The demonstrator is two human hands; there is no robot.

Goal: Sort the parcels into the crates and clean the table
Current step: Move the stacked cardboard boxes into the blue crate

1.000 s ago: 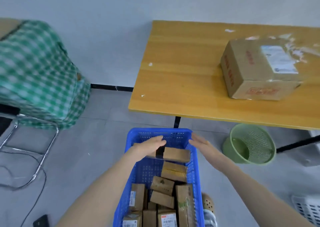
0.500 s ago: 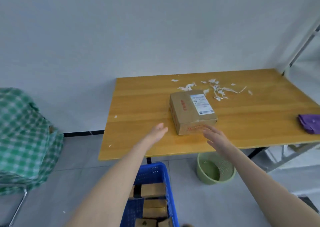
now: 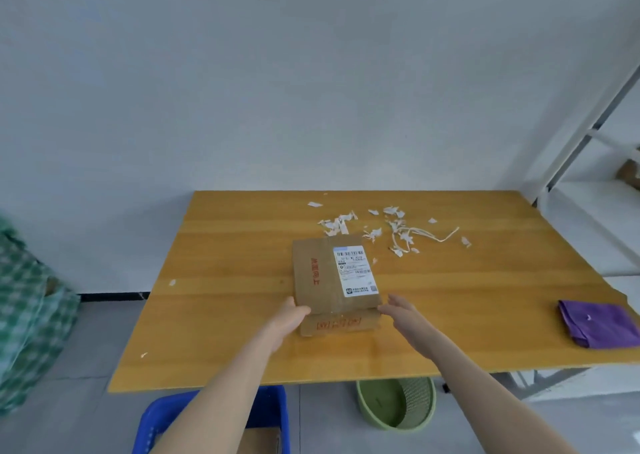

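Wooden table (image 3: 221,318) fills the middle and right of the frame. Checked green bag (image 3: 31,318) sits at the left edge, and a white shelf rack (image 3: 585,149) stands at the upper right.

Blue crate (image 3: 275,407) is on the floor at the bottom edge, partly behind the left forearm. Brown cardboard shows inside it, so some sorting looks done. Green basket (image 3: 398,408) is on the floor under the table's near edge, lower centre.

One cardboard parcel (image 3: 322,273) lies flat at the centre of the table, label up. It is the only parcel left on the top. Purple cloth (image 3: 599,325) lies folded at the right of the table, well apart from the parcel.

Left hand (image 3: 289,317) touches the parcel's near left corner. Its fingers are foreshortened, so I cannot tell whether they have closed round the corner. Right hand (image 3: 403,311) has its fingers straight and a little spread, tips just at the near right corner, holding nothing.

Paper scraps (image 3: 398,234) and a loose string are strewn just beyond the parcel.

Judgement: the sorting is nearly finished, with this last parcel to lift into a crate. The cleaning is not begun: scraps to clear, probably into the basket, then a wipe with the cloth.
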